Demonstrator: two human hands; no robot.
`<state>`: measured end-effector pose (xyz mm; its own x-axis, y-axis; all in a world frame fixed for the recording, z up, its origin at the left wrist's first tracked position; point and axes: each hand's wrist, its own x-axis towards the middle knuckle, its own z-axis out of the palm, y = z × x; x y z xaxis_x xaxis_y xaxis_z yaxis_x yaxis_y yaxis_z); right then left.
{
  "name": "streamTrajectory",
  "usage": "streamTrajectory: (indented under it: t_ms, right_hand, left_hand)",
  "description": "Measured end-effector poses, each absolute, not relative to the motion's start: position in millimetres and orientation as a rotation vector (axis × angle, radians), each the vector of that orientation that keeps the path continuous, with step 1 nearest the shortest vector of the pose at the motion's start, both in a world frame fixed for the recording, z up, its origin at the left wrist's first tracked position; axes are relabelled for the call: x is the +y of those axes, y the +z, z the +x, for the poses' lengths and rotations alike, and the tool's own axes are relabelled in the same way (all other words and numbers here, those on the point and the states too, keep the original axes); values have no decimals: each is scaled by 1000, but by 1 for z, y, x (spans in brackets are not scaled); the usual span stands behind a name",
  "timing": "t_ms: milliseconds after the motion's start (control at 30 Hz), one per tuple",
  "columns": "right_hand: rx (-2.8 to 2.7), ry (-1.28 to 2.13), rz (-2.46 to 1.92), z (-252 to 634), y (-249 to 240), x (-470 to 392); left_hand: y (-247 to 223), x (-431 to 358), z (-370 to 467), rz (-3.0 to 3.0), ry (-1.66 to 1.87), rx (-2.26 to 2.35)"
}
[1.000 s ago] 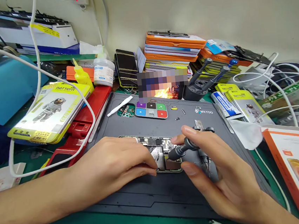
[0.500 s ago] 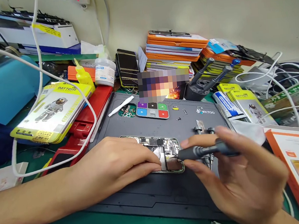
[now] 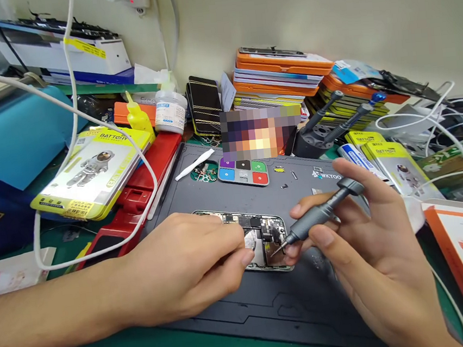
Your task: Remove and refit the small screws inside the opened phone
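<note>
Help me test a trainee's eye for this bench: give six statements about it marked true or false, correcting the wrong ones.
1. The right hand holds a grey screwdriver. True.
2. The opened phone lies on the dark mat. True.
3. The grey screwdriver stands bolt upright. False: the grey screwdriver slants, its tip pointing down toward the opened phone.
4. The white stick lies right of the multicoloured tray in the picture. False: the white stick lies left of the multicoloured tray.
5. The battery box at picture left shows an astronaut. True.
6. The squeeze bottle is blue. False: the squeeze bottle is yellow.
</note>
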<state>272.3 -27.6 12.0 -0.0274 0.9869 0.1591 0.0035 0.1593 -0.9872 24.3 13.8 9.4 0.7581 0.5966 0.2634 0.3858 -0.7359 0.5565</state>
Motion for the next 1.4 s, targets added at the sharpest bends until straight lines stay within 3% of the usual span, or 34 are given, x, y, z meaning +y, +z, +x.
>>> streamTrajectory:
  t_ms: [333,733,1400]
  right_hand:
    - [-1232,1213,-1027,277,11,-19]
    - [-1237,1220,-951,276,15,-21]
    - [-1326,1213,-955,269,13,-29]
  left_hand:
    - [12,16,24,2248,502,814]
    - [5,17,18,2187,786,624]
    - [7,14,17,2228,803,572]
